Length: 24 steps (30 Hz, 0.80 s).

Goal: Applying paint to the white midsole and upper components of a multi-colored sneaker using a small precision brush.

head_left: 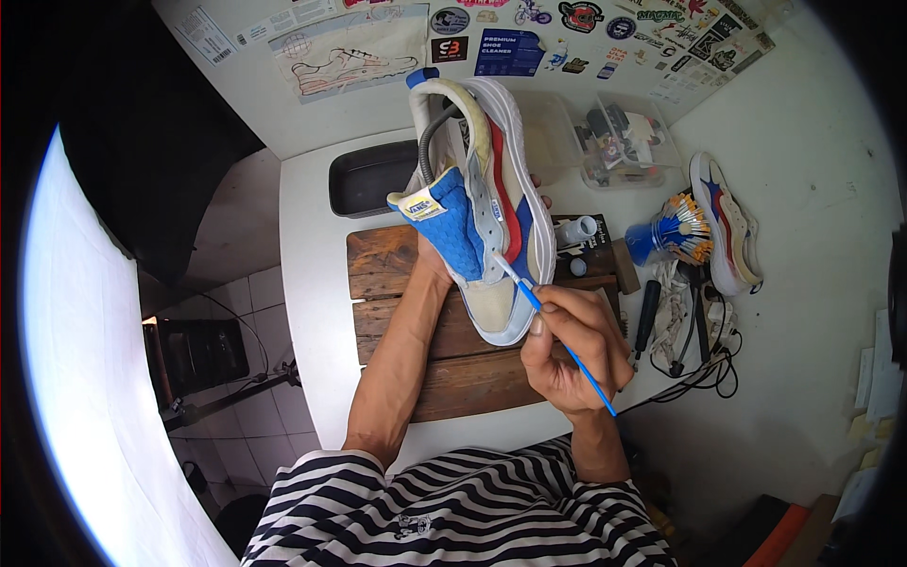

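While the left hand (433, 262) supports the shoe (449, 227) from behind, the right hand (578, 348) holds a thin blue brush (527, 294). Left fingers grasp the shoe; a couple of tips show past its right side, the rest hidden. Right fingers pinch the brush against the thumb. Brush tip is at the grey eyelet strip; whether it touches, cannot tell. Shoe is unlaced, with blue tongue, red stripe and cream toe, held raised over the wooden board (453, 389) at the middle of the white desk (316, 283), toe toward the near edge, heel toward the far edge. Grey ribbed tube (424, 151) sits in its opening. Black tray (354, 180) near the desk's far left corner. Clear boxes (550, 132) along the far edge, one with small items. Bottle (578, 230) and cap (578, 267) by the board's far right corner. Blue cup (642, 248) with many brushes (694, 225) toward the desk's right edge, second shoe (726, 222) just beside it. Black-handled tool (648, 317) and cables (726, 376) toward the near right corner.
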### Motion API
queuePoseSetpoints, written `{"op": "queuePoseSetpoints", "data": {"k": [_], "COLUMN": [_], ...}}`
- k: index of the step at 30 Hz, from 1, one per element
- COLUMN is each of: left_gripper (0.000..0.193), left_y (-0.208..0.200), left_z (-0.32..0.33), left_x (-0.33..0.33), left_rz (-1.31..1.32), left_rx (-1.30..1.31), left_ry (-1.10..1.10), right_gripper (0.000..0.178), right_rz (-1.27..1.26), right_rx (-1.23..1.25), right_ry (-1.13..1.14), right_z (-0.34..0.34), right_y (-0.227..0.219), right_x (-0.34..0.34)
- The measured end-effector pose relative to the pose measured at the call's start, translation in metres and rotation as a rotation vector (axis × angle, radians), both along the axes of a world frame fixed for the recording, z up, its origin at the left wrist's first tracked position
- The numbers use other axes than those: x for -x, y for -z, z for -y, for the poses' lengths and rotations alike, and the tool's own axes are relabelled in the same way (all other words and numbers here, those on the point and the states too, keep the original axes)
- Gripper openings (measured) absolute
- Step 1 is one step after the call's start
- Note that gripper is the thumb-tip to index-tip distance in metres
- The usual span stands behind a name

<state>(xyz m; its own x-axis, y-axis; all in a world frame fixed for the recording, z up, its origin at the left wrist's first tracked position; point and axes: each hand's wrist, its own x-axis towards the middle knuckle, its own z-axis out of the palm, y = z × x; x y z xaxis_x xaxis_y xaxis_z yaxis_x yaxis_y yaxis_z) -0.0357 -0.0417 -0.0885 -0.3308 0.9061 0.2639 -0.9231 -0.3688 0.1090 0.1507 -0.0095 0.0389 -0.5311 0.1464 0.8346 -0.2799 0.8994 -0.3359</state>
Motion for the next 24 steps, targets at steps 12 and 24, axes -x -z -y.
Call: {"op": "queuePoseSetpoints", "data": {"k": [12, 24], "left_gripper": [0.084, 0.080], "left_y": [-0.002, -0.004], "left_z": [-0.001, 0.001], "left_x": [0.001, 0.001], "left_rz": [0.007, 0.001], "left_rx": [0.011, -0.068], "left_ry": [0.002, 0.006], "right_gripper": [0.025, 0.013], "right_rz": [0.053, -0.075], "right_rx": [-0.031, 0.273], "right_ry": [-0.007, 0.086], "right_z": [-0.004, -0.037], "right_y": [0.002, -0.025], "right_x": [-0.002, -0.023]}}
